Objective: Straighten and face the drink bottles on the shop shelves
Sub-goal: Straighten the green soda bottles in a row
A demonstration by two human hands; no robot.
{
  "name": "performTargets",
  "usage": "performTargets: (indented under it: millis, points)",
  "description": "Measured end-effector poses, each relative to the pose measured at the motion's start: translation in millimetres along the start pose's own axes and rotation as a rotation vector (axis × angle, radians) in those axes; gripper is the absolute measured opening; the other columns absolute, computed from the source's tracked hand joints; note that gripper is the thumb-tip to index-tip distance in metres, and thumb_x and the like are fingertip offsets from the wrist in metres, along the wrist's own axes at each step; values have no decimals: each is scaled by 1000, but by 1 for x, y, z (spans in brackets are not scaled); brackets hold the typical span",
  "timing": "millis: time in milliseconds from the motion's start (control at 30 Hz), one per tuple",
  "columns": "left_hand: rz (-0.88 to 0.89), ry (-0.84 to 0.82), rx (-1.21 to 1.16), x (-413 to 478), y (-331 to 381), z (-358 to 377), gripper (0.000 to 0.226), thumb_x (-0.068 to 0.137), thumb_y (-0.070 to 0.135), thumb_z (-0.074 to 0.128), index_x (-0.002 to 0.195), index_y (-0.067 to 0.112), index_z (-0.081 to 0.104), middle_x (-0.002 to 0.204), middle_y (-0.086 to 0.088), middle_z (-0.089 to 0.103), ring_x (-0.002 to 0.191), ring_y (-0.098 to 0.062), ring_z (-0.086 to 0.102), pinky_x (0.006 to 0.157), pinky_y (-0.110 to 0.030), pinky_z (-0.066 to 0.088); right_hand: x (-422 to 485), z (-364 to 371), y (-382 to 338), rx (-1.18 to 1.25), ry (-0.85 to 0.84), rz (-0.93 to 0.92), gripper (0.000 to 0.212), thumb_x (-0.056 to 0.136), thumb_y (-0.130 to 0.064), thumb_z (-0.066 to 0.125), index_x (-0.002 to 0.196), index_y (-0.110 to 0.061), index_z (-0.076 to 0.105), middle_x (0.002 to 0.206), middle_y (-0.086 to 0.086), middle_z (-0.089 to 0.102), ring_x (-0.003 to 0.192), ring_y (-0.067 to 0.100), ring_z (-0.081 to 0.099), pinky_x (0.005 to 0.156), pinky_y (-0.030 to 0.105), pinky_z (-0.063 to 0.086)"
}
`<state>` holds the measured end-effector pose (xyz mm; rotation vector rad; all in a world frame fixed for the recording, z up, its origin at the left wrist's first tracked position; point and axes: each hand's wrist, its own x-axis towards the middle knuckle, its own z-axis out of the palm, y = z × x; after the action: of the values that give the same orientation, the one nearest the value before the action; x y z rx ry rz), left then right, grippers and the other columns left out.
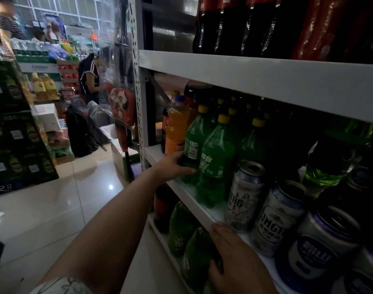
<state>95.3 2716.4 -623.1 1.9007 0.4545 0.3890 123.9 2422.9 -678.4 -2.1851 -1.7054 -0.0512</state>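
Observation:
My left hand (pixel 172 166) grips the lower part of a green soda bottle (pixel 194 143) with a yellow cap, standing at the front of the middle shelf (pixel 194 200); its barcode side faces out. Beside it stands another green bottle (pixel 215 164) with its label forward, and an orange soda bottle (pixel 177 128) stands to the left. My right hand (pixel 236 259) rests against the shelf's front edge, its thumb on a green bottle (pixel 197 264) on the shelf below. More green bottles stand behind in the dark.
Several beer cans (pixel 247 196) line the middle shelf's front at the right. Dark cola bottles (pixel 223 26) fill the top shelf. A perforated shelf post (pixel 138 98) rises at left. Across the tiled aisle (pixel 54 209) stand beer crates (pixel 15 134); people are further back.

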Motion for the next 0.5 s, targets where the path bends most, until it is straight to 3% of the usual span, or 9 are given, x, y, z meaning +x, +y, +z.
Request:
performTargets:
  millis: [67,167,233,300,400,467,500]
  points:
    - [81,157,60,-4,-1,14,63,67,29,82,122,33,50,117,17,56,113,-9,52,99,-36,44,1,2,3,-8,-7,-1,72,86,-48,43,150,-32,15,153,-22,-4,139,-5,-10,109,14,-16]
    - [210,420,140,-5,-1,40,64,62,31,84,110,42,43,96,27,53,98,-1,52,85,-23,42,4,4,4,-36,-74,6,72,90,-48,44,151,-28,11,152,-15,-11,143,3,-9,105,20,-24]
    - [220,466,115,-4,1,46,62,64,28,84,107,42,42,93,29,51,92,3,50,79,-18,38,5,4,5,-72,-91,21,72,90,-48,43,151,-29,9,154,-15,-12,142,2,-11,102,16,-25]
    - [190,402,60,-3,0,39,61,67,24,83,114,36,46,96,27,53,94,5,51,80,-16,40,4,4,5,-75,-87,28,72,90,-49,42,151,-31,9,149,-20,-15,142,0,-12,102,15,-25]
    - [60,181,-21,-3,-1,13,63,71,17,80,126,28,51,116,12,60,113,-12,55,96,-32,47,5,6,5,-38,-58,21,72,88,-47,45,150,-30,14,143,-24,-12,142,1,-8,105,19,-24]
    - [6,66,65,-3,2,-3,61,73,19,79,126,33,52,124,6,60,119,-17,53,101,-40,43,3,6,3,-58,9,4,72,82,-47,52,147,-28,28,147,-23,4,142,1,6,111,23,-16]
    - [4,49,130,-2,3,-7,60,74,20,78,126,34,52,125,6,59,119,-18,53,102,-41,42,2,5,3,-113,12,16,72,76,-50,57,142,-26,42,149,-19,22,139,2,22,115,22,-5]
